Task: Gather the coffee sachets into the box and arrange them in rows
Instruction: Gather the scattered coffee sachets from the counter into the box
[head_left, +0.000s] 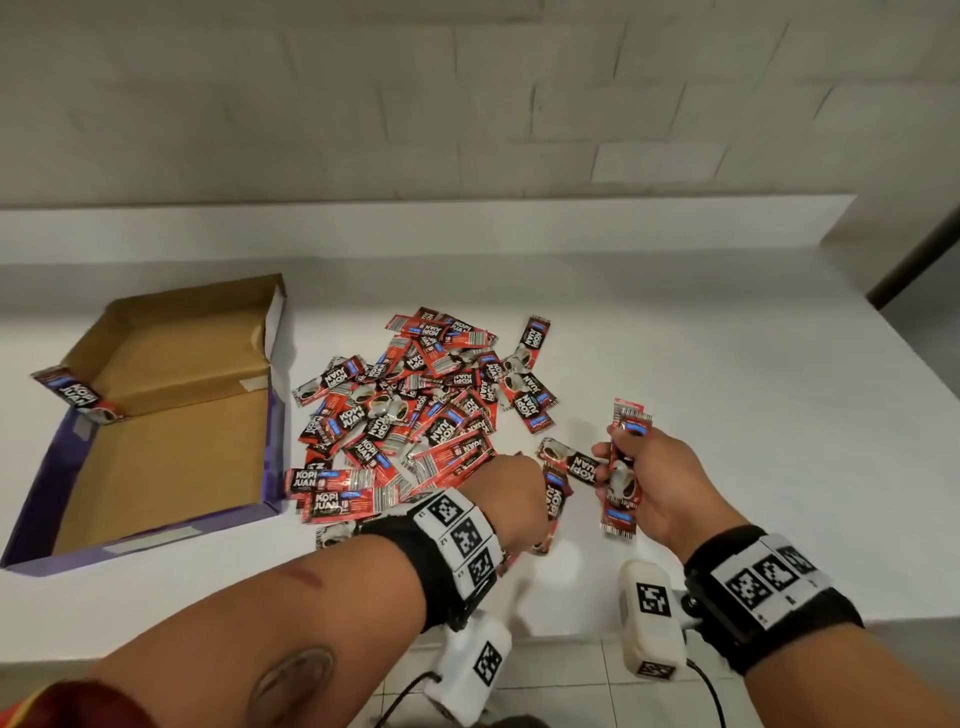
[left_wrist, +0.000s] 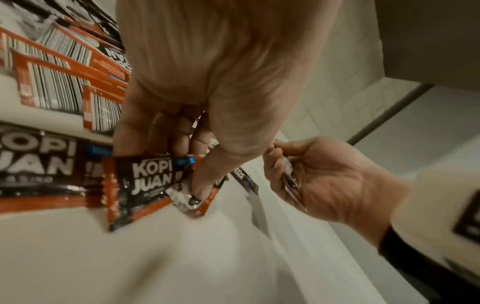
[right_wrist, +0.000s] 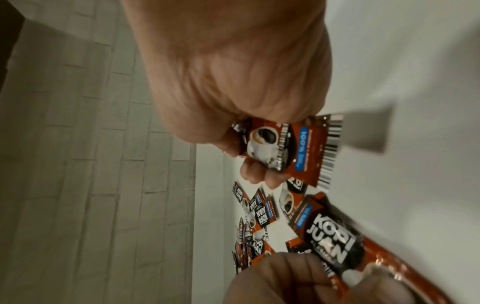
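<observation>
An open cardboard box with purple sides lies at the left; one sachet leans on its left rim. A loose pile of red-and-black coffee sachets covers the middle of the white counter. My left hand is at the pile's near right edge and pinches a sachet between thumb and fingers. To its right, my right hand grips a small upright bundle of sachets, seen close in the right wrist view. Another sachet sticks out left at its fingertips.
The white counter runs to a tiled wall at the back and ends in a front edge just under my wrists. Bare counter lies right of the pile. The box floor holds nothing flat.
</observation>
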